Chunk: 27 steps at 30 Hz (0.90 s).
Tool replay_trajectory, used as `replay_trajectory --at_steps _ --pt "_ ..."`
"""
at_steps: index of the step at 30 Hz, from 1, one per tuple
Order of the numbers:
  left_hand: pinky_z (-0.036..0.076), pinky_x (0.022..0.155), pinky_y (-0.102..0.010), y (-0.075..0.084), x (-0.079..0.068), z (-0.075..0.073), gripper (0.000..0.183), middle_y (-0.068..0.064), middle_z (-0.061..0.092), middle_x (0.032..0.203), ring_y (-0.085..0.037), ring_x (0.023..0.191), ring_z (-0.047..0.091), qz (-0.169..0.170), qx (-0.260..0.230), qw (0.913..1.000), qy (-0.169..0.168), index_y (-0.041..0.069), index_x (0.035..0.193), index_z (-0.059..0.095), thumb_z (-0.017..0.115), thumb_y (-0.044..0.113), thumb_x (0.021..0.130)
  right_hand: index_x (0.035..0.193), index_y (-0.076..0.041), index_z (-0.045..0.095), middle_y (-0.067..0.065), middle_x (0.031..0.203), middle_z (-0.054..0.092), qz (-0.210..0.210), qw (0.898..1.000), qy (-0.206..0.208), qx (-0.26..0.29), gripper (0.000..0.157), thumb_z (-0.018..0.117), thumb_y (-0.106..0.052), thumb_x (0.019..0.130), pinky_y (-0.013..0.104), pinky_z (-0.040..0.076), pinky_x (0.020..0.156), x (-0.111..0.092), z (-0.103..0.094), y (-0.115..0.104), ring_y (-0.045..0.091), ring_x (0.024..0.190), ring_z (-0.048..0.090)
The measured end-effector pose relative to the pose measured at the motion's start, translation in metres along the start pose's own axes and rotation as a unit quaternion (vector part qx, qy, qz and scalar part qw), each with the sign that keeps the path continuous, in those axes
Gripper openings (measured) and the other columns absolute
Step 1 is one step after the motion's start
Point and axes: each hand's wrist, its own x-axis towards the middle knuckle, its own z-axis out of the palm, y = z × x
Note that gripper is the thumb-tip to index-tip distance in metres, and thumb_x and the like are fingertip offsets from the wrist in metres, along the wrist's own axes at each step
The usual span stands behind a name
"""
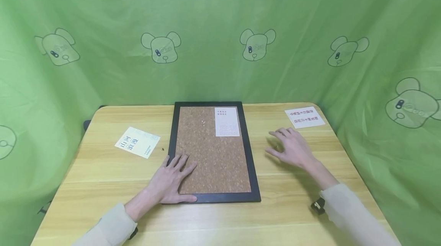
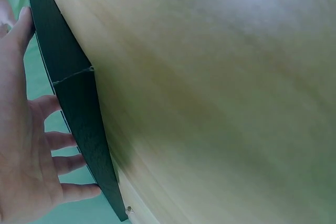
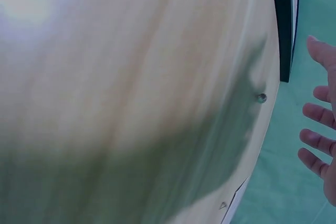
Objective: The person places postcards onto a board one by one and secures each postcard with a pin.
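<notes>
A black-framed cork board (image 1: pixel 211 154) lies flat on the wooden table, with a white card (image 1: pixel 227 121) at its upper right. My left hand (image 1: pixel 172 181) spreads its fingers over the board's lower left corner. In the left wrist view, its fingertips (image 2: pixel 86 191) rest along the black frame (image 2: pixel 84 114). To the right of the board, my right hand (image 1: pixel 293 148) hovers over the table with loosely bent fingers and nothing held. Below it, in the right wrist view, a small shiny round piece (image 3: pixel 261 98) lies on the wood.
A card with blue print (image 1: pixel 138 142) lies left of the board, and one with red print (image 1: pixel 304 117) at the table's far right. A tiny dark piece (image 1: pixel 163 149) sits beside the frame's left side. Green curtain (image 1: pixel 213 5) surrounds the table (image 1: pixel 220 225).
</notes>
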Motion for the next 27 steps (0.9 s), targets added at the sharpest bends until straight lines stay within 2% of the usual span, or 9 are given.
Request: replay_trajectory --at_steps 8,18,27 --pt "0.043 0.118 -0.068 0.0 0.0 -0.001 0.11 -0.022 0.044 0.166 -0.044 0.151 0.046 0.001 0.002 1.0 0.0 0.023 0.163 0.043 0.05 0.095 0.08 0.136 -0.007 0.068 0.02 0.128 0.071 0.015 1.0 0.002 -0.014 0.071 0.081 -0.056 0.086 0.055 0.056 0.09 -0.016 0.006 0.008 0.038 0.109 0.064" --pt "0.043 0.118 -0.067 0.0 0.0 -0.001 0.109 -0.022 0.044 0.166 -0.043 0.151 0.047 0.002 0.003 1.0 0.005 0.023 0.162 0.044 0.051 0.095 0.08 0.127 -0.007 0.072 0.02 0.126 0.073 0.076 0.997 -0.006 -0.013 0.055 0.075 -0.05 0.094 0.06 0.056 0.092 -0.024 0.015 0.01 0.041 0.11 0.066" --pt "0.044 0.117 -0.068 0.0 0.0 0.0 0.11 -0.022 0.044 0.165 -0.043 0.151 0.047 0.001 0.005 1.0 0.007 0.024 0.162 0.044 0.051 0.096 0.08 0.116 -0.007 0.076 0.018 0.115 0.075 0.074 0.997 0.006 -0.037 0.048 0.076 -0.049 0.094 0.055 0.058 0.085 -0.023 0.021 0.013 0.037 0.1 0.066"
